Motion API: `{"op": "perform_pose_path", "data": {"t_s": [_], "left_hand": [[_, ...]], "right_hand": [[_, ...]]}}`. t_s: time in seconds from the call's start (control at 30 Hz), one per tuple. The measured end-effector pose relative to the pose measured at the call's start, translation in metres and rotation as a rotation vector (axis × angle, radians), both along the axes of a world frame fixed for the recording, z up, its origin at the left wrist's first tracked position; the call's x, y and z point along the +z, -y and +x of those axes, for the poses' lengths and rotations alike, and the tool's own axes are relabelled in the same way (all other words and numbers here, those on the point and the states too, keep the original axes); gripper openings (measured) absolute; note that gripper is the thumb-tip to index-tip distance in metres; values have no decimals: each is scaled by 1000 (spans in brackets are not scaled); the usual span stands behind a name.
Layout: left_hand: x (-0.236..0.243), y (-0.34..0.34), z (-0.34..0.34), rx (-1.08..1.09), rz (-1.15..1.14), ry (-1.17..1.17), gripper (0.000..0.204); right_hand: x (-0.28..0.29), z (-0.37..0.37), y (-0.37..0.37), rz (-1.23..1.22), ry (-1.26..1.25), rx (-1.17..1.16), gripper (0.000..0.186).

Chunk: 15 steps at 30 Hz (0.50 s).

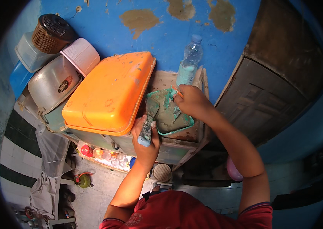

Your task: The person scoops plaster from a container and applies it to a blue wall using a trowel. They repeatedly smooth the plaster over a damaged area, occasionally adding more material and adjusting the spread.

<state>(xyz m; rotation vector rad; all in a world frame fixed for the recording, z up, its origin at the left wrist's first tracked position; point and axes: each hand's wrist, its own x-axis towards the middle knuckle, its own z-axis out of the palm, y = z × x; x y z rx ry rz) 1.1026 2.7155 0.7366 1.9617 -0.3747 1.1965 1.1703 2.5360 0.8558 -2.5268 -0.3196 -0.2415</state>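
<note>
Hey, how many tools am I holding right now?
2. The blue-ended tool is in your left hand; the orange tool is in your right hand, at the green-rimmed tray. Your grip partly hides both.

Orange plastic bin blocks my left side, tall beside tray; I can't make out gap between bin and left hand. Blue-handled scraper juts over tray's left part. Water bottle stands upright behind right hand, blue wall beyond: little room rearward. I read open air over middle of tray, between hands; tray rim low. More open room right of right forearm, toward dark door.
</note>
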Motion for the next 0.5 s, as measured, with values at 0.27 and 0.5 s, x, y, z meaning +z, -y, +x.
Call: {"op": "perform_pose_path", "data": {"t_s": [0.27, 0.5], "left_hand": [[2, 2, -2, 8, 11, 3, 37], [0, 2, -1, 12, -7, 3, 40]], "right_hand": [[4, 2, 5, 28, -129, 29, 27], [0, 4, 5, 7, -128, 0, 28]]}}
